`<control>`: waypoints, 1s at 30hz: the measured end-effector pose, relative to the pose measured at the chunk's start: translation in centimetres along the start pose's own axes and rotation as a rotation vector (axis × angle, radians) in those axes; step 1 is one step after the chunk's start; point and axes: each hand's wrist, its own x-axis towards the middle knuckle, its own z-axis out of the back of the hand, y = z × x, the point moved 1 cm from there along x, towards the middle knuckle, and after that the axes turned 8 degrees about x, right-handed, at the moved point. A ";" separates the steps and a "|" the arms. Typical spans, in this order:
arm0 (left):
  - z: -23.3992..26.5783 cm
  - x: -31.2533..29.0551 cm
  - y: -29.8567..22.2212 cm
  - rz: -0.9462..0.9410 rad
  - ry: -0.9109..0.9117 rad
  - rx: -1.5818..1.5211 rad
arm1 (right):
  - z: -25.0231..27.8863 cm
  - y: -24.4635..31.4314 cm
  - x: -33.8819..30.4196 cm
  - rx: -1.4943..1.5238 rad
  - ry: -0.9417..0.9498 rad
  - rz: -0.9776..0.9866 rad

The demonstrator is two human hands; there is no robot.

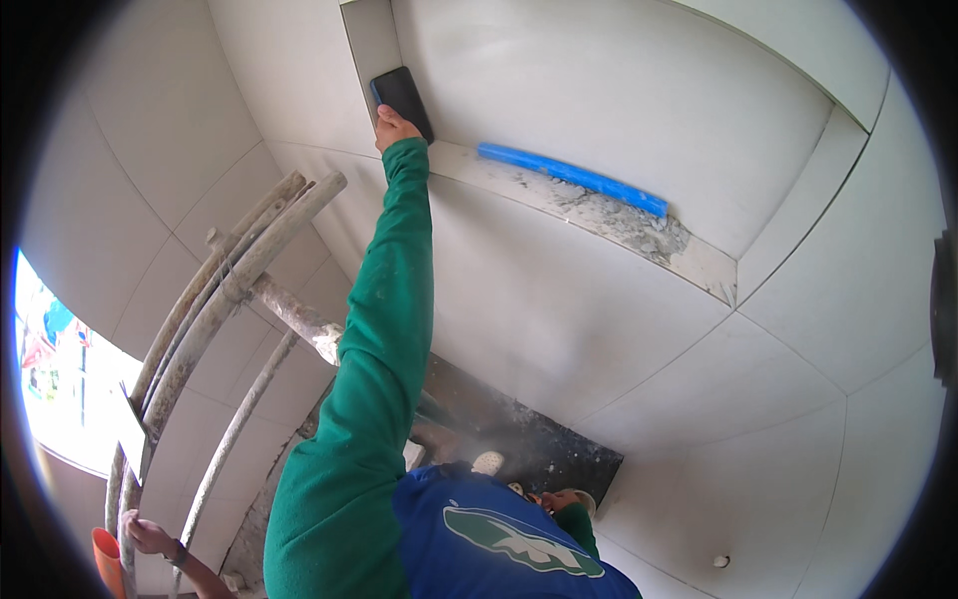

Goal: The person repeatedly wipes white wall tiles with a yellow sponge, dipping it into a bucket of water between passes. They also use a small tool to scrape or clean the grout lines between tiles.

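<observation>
My left arm, in a green sleeve, stretches up to a recess in the tiled wall. My left hand (pixel 394 130) closes around the lower edge of a flat black rectangle (pixel 402 102) with rounded corners and a thin blue edge, much like a phone. It is held against the recess's left end. Right of that hand, a blue rod-like strip (pixel 574 180) lies along the ledge (pixel 479 168), which is smeared with grey paste. Low in front of my blue shirt, my right hand (pixel 559 500) is partly hidden; its fingers look curled by something pale and rounded.
At left stands a framework of stained poles (pixel 239 270). Another person's hand (pixel 150 536) with a wristband rests by a pole, near an orange tube (pixel 106 559). A dark, speckled surface (pixel 539 439) lies below the wall. Bright daylight enters through an opening (pixel 70 379).
</observation>
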 end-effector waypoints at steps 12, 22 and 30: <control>0.9 -0.9 1.6 -0.111 -0.138 -0.016 | -0.3 1.0 -1.0 0.041 -0.082 0.015; 0.3 -2.1 3.0 -0.277 -0.225 0.083 | -0.9 -2.7 -1.2 0.098 -0.062 -0.024; 0.5 -1.3 3.1 -0.194 -0.165 0.007 | -0.2 -4.5 1.3 -0.012 -0.094 0.052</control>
